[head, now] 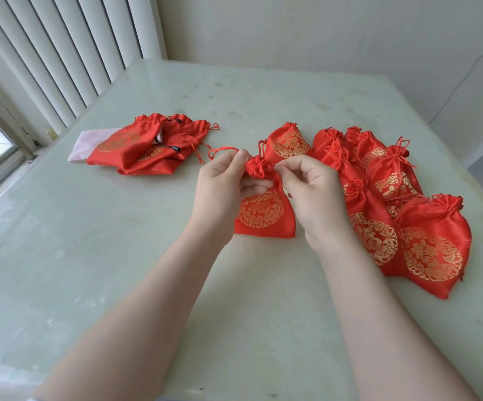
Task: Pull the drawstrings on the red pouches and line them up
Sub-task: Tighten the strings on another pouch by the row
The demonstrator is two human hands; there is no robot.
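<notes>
Both hands meet over the middle of the pale green glossy worktop (pixel 119 241). The left hand (pixel 223 183) has its fingers (pixel 259 184) curled round the neck of a small red satin drawstring pouch with a gold round emblem (pixel 265 215), while its thumb and forefinger pinch a loop of thin red drawstring cord (pixel 221 151) that arcs out to the left. The right hand (pixel 312 189) has its fingers bent in tight, the tips pinching at the right side of the pouch's gathered, puckered mouth; whether they grip cord or cloth there cannot be told. The pouch's lower edge lies on the worktop, between the two wrists.

To the right, a row of cinched red satin pouches with gold emblems (pixel 431 244) lies overlapping, so that most are partly covered by their neighbours. At the far left sits a loose heap of uncinched red satin pouches (pixel 136 149), lying on a pale pink flat cloth piece (pixel 85 143) that is mostly hidden. One more red pouch (pixel 289 143) lies just behind the hands.

The gold emblems bear ornate characters, too distorted to read surely. White vertical blinds (pixel 46 53) stand behind, cut off at the top.
</notes>
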